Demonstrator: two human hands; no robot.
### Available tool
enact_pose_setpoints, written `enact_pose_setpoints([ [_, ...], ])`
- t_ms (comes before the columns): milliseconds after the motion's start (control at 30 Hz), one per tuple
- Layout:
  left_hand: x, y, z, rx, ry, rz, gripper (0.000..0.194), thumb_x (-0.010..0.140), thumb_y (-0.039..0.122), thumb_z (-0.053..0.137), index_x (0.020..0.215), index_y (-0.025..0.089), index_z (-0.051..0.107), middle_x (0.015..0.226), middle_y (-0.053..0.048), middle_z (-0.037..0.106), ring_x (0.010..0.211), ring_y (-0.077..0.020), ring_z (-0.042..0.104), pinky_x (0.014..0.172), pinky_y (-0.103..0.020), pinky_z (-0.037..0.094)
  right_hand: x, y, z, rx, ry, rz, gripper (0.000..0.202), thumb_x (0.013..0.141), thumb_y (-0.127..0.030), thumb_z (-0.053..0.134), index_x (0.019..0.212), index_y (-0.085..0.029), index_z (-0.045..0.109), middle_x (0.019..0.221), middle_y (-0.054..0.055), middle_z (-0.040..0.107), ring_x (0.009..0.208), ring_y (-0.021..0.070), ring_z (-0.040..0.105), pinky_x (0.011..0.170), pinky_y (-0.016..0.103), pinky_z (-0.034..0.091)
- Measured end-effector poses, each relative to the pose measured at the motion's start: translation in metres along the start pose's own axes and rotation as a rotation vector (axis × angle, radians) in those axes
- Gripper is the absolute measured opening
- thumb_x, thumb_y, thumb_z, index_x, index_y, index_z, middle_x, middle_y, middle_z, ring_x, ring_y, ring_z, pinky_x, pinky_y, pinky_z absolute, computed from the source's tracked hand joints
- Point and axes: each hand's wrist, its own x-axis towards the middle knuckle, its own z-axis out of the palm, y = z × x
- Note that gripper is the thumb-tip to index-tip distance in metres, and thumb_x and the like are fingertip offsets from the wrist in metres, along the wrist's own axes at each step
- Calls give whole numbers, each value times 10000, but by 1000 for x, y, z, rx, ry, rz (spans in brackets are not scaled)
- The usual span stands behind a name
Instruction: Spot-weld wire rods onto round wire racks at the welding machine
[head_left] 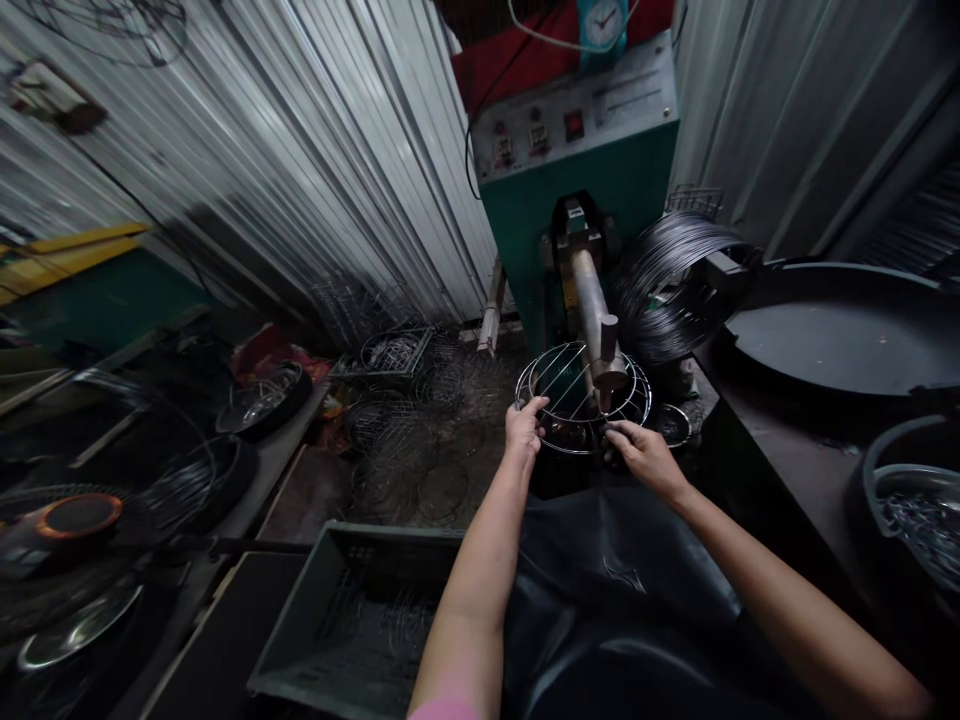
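A round wire basket frame (568, 372) is at the metal arm (592, 300) of a green machine, with part of the rim beneath the arm's tip. My left hand (526, 425) grips the frame's left rim, thumb and fingers closed on the wire. At the near right rim, just below the arm's tip, my right hand (634, 445) is pinched; what lies between its fingertips is too small and dark to name.
Wire coils (679, 285) hang right of the machine. A large dark tray (847, 335) rests on the right bench. A green crate (300, 610) stands at the lower left, near wire pieces on the floor. A black apron covers my lap.
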Motion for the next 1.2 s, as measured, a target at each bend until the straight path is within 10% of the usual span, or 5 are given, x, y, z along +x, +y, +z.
enact_pose_setpoints([
  [833,5,-1,1,37,32,-10,385,476,324,785,684,157,506,518,75,394,382,-26,308,355,-170,204,-4,4,1,-53,64,-20,293,784,-405,492,925,-189,632,705,42,681,593,190,643,578,304,507],
  [1000,8,-5,-40,-56,-61,-177,480,597,570,683,837,175,555,692,6,512,529,-92,508,461,-209,392,-54,41,-26,-252,145,-39,289,754,-381,544,958,-204,649,943,71,694,801,219,650,716,326,503],
  [1200,-16,-65,-127,-209,-412,-350,381,832,452,469,1005,127,568,790,-63,598,648,-134,575,597,-271,476,-120,98,-53,-603,-157,213,159,746,-241,530,849,-202,645,882,61,707,830,220,650,725,293,481],
])
